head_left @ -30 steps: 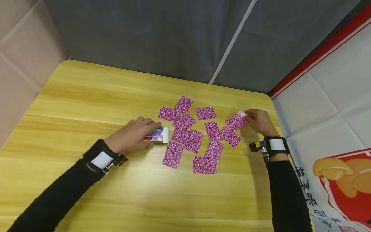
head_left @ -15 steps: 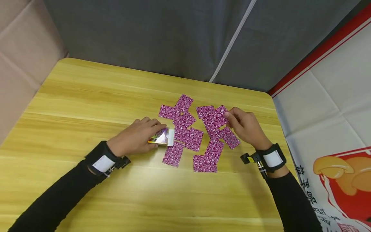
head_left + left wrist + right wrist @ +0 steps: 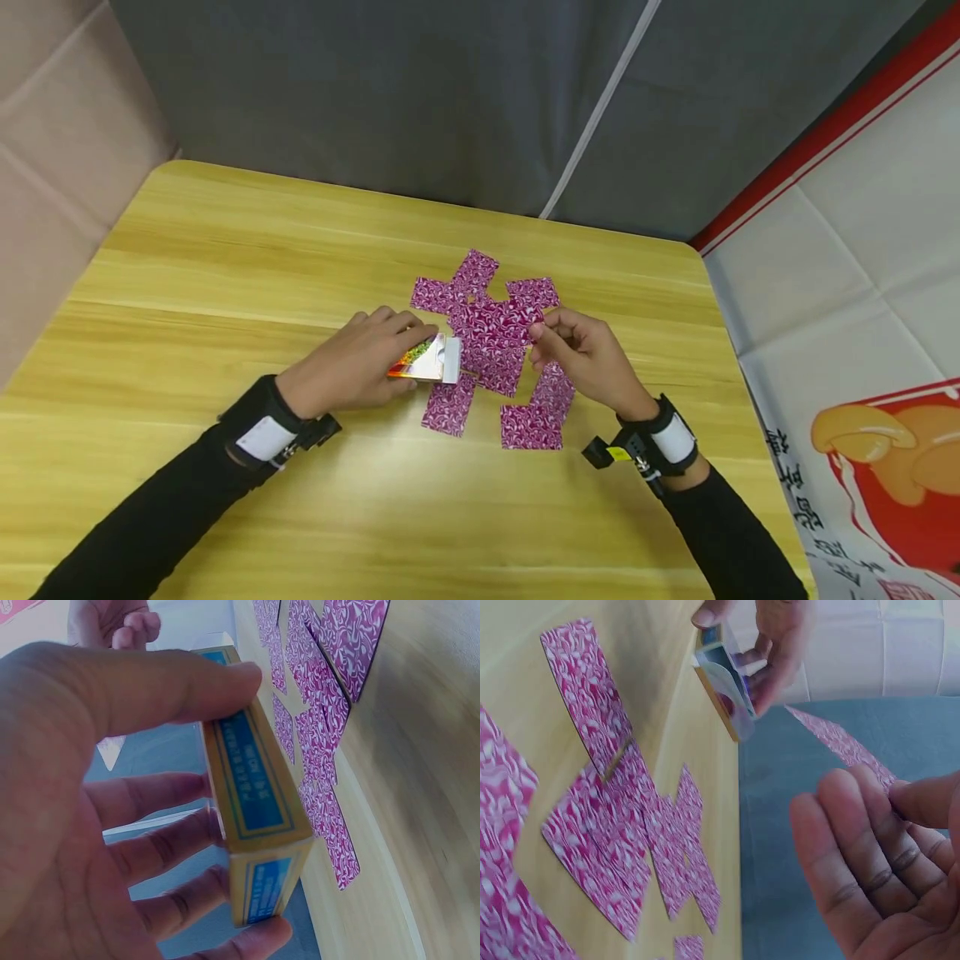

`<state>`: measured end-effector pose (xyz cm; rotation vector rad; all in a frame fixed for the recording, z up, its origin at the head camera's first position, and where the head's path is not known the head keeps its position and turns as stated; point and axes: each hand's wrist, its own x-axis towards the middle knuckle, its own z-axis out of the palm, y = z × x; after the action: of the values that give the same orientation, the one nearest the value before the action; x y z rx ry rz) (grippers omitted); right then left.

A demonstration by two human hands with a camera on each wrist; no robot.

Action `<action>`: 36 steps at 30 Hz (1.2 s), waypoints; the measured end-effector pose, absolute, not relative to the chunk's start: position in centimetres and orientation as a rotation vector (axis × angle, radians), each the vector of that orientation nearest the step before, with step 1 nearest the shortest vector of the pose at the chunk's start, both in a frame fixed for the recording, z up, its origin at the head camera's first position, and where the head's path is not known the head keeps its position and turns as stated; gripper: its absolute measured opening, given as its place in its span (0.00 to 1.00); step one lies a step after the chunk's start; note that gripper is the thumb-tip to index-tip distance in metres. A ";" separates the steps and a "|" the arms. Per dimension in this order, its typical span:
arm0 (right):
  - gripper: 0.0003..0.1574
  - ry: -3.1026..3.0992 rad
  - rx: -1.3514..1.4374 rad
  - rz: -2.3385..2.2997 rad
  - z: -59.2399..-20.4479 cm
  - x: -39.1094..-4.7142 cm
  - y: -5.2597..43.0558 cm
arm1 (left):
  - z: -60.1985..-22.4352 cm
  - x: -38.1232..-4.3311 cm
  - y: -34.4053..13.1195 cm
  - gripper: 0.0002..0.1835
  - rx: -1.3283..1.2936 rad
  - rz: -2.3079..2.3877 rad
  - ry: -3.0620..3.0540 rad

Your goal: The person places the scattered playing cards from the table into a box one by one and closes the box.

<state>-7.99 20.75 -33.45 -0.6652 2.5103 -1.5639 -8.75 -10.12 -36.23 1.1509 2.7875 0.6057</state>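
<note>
Head view, left hand (image 3: 356, 362) curled round a small, shiny gold-and-blue rectangular box (image 3: 425, 360) with a white end flap, right hand (image 3: 588, 354) pinching one purple-and-white patterned card (image 3: 844, 744), box and card apart, matching scattered cards (image 3: 531, 427) overlapping on a yellow wood-grain table (image 3: 337, 517).

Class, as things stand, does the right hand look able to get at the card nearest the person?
Probably, though the right hand pinches another card and would likely need to release it first. The nearest card lies close by, with nothing visible blocking the way.
</note>
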 end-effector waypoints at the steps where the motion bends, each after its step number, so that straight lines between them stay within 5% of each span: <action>1: 0.13 2.477 -0.653 -1.593 -34.0 -8.0 20.9 | -36.2 -8.7 -10.1 0.37 1.153 0.606 2.792; 36: 0.12 2.381 -0.468 -1.923 -37.3 -4.8 18.3 | -35.3 -8.6 -9.5 0.37 1.273 0.803 3.066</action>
<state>-4.75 18.29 -37.31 -0.4675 2.3807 -1.9227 -8.61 -9.55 -35.31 1.2731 3.0664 0.8030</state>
